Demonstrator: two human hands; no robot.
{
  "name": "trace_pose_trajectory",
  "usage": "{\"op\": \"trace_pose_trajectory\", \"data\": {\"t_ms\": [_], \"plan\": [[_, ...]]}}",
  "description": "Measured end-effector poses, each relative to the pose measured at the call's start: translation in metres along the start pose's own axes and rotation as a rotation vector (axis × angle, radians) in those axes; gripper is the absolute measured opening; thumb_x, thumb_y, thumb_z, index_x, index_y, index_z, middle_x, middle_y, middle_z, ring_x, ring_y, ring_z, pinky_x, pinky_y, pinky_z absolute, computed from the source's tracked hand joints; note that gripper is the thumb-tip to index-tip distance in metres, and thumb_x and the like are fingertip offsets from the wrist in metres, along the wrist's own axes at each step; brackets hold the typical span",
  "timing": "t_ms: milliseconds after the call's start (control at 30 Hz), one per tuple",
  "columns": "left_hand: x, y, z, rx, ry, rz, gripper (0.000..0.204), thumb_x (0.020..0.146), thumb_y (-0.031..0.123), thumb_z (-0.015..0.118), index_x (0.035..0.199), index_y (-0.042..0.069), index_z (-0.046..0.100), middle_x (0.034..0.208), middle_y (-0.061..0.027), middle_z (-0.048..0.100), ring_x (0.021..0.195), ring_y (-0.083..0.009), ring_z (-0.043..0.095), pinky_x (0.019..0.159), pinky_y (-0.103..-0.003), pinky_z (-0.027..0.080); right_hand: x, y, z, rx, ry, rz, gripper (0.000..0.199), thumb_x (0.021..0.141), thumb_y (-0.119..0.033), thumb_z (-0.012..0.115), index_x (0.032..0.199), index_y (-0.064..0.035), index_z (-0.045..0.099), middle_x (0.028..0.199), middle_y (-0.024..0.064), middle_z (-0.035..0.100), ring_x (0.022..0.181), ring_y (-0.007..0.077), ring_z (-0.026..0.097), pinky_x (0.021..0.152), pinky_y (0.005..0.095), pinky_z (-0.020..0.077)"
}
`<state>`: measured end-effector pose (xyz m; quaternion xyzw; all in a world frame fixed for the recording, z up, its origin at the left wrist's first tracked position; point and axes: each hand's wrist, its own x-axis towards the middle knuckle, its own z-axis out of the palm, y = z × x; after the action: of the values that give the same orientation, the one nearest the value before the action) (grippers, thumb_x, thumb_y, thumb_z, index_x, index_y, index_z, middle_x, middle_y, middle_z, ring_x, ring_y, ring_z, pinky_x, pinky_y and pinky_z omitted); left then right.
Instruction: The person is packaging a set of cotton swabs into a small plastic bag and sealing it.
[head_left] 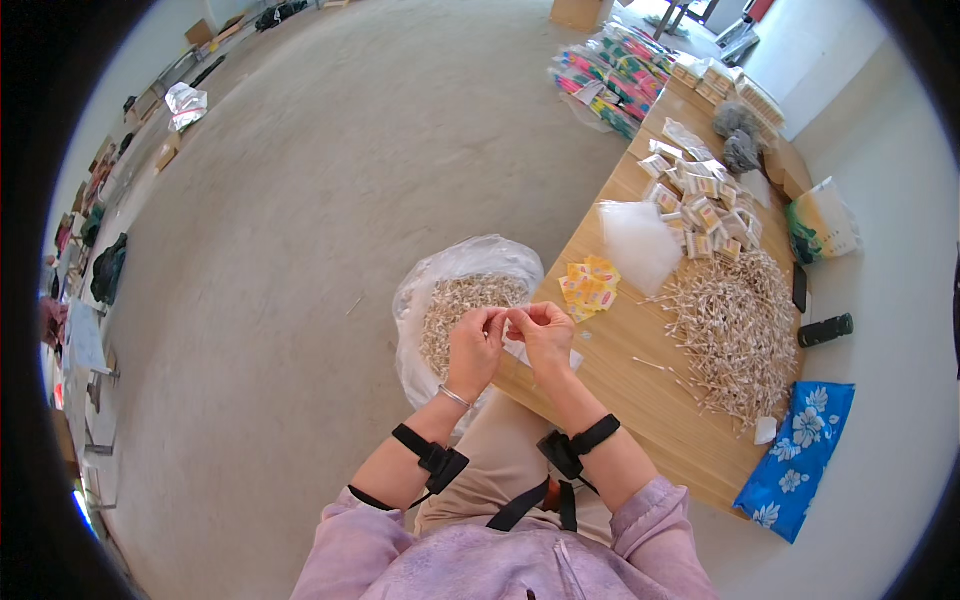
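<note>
We see the fingertips of both hands meeting over the near corner of the table (640,400), thumbs and forefingers pressed together on something small and pale between them; it is too small for us to tell what it is. The left hand (474,345) has its fingers curled in toward the pinch, and a thin bracelet circles its wrist. The right hand (545,335) mirrors it, knuckles up. Both forearms carry a black strap with a small device.

At 9 o'clock from the hands, just beside them on the floor, we find an open clear bag (455,290) filled with small pale packets. At 1 o'clock lie yellow sachets (588,285) on the wood, and past them a clear plastic sheet (640,240). At 3 o'clock spreads a big heap of cotton swabs (735,325). Further out at 1 o'clock sit many small boxes (705,205), then colourful packs (615,70) at the table's far end. At 4 o'clock, off the table edge, lies a blue flowered cloth (800,455); a black phone (825,330) rests near the swabs' far side.
</note>
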<state>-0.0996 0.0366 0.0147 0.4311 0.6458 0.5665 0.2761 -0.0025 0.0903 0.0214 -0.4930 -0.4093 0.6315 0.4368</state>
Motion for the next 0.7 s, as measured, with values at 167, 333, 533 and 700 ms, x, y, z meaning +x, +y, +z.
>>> {"op": "trace_pose_trajectory", "data": {"t_ms": [167, 333, 533, 700], "plan": [[0.002, -0.008, -0.004, 0.139, 0.131, 0.090, 0.008, 0.088, 0.009, 0.059, 0.091, 0.001, 0.059, 0.083, -0.0155, 0.059, 0.075, -0.0318, 0.059, 0.065, -0.039, 0.048, -0.007, 0.004, 0.002, -0.386, -0.017, -0.228, 0.024, 0.080, -0.005, 0.070, 0.097, 0.0026, 0.055, 0.067, 0.0054, 0.063, 0.059, 0.0107, 0.060, 0.052, 0.0242, 0.0491], [-0.002, -0.005, -0.003, 0.310, 0.056, 0.390, 0.015, 0.086, 0.006, 0.060, 0.100, 0.001, 0.055, 0.092, -0.0153, 0.056, 0.079, -0.0310, 0.059, 0.066, -0.038, 0.050, -0.001, 0.009, 0.002, -0.491, 0.064, -0.233, 0.020, 0.085, -0.009, 0.064, 0.100, 0.0024, 0.055, 0.068, 0.0046, 0.062, 0.060, 0.0093, 0.060, 0.053, 0.0236, 0.0494], [-0.008, -0.007, 0.008, 0.057, 0.173, 0.183, 0.033, 0.082, 0.006, 0.069, 0.108, 0.001, 0.049, 0.093, -0.0098, 0.053, 0.078, -0.0168, 0.058, 0.064, -0.027, 0.052, 0.001, 0.016, 0.002, -0.306, 0.078, -0.155, 0.015, 0.086, -0.014, 0.063, 0.083, 0.0008, 0.063, 0.064, 0.0056, 0.063, 0.056, 0.0097, 0.057, 0.052, 0.0284, 0.0459], [-0.006, -0.020, 0.016, -0.047, 0.267, -0.049, 0.036, 0.081, 0.011, 0.071, 0.106, -0.001, 0.047, 0.097, -0.0114, 0.050, 0.079, -0.0164, 0.057, 0.064, -0.028, 0.051, -0.003, 0.020, 0.004, -0.423, 0.006, -0.188, 0.016, 0.087, -0.013, 0.063, 0.084, 0.0025, 0.066, 0.067, 0.0052, 0.065, 0.058, 0.0081, 0.059, 0.052, 0.0229, 0.0459]]}}
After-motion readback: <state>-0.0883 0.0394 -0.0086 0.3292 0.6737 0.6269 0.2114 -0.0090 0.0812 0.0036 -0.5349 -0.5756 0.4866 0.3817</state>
